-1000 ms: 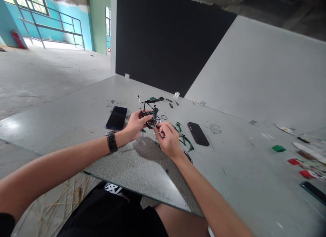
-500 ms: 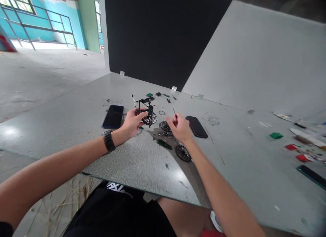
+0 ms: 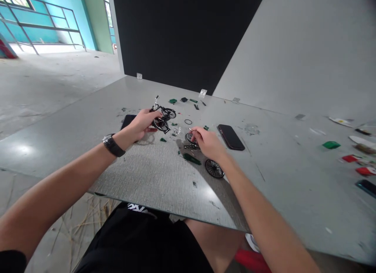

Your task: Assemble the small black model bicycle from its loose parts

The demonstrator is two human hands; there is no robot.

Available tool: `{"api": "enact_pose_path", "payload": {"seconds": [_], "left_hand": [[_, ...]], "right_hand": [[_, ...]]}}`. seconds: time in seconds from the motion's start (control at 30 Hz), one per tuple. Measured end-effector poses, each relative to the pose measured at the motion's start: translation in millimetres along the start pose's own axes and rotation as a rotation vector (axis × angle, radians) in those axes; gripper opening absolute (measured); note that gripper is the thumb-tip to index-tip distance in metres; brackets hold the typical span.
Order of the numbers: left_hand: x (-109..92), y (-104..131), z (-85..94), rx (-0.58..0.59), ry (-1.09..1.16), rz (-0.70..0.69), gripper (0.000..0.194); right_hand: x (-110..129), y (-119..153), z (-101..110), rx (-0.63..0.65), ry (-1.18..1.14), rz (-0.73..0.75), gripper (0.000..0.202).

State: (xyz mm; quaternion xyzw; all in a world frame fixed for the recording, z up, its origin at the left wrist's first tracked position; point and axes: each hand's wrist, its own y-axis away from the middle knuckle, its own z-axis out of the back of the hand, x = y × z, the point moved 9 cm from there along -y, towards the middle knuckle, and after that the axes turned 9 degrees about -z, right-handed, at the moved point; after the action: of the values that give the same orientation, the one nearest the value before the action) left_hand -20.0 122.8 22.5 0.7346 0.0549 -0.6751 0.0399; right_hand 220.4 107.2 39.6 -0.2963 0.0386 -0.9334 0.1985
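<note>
A miniature black bicycle [image 3: 164,117] with silver handlebars is gripped by my left hand [image 3: 143,122], held tilted over the table. My right hand [image 3: 208,141] is closed around a slim tool like a small screwdriver [image 3: 190,129]; its thin tip points left, and the rest is hidden in the fingers. Under that hand lie a small spoked wheel [image 3: 189,137], partly covered, and a dark metal bicycle part [image 3: 190,147]. Closer to me are a dark green piece [image 3: 192,159] and a larger spoked wheel [image 3: 214,169]. Small clear and silvery bits [image 3: 176,131] sit between my hands.
A phone [image 3: 231,137] rests right of my right hand; another phone [image 3: 127,120] is partly behind my left hand. A thin ring [image 3: 188,122] and several green pieces [image 3: 173,101] lie farther back. A dark panel [image 3: 188,38] stands behind the table [image 3: 141,179]. Red-and-white items [image 3: 351,158] are far right.
My left hand has moved left with the bicycle and turned it, now partly covering the phone there. My right hand has lowered the tool's tip from upright to pointing left.
</note>
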Motion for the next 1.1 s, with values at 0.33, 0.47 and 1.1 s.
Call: {"api": "enact_pose_path", "payload": {"seconds": [0.33,0.47,1.1], "left_hand": [[2.5,2.6,-4.6,-0.03,0.116,-0.035,0.008],[6.2,9.4,-10.0,-0.033,0.157,0.014,0.007],[9.0,16.6,-17.7,-0.018,0.144,0.049,0.006]], "right_hand": [[23.0,-3.1,-23.1,-0.058,0.129,0.149,0.025],[14.1,-1.9,-19.4,-0.03,0.186,0.16,0.02],[-18.6,0.1,5.5,0.11,0.203,0.026,0.015]]}}
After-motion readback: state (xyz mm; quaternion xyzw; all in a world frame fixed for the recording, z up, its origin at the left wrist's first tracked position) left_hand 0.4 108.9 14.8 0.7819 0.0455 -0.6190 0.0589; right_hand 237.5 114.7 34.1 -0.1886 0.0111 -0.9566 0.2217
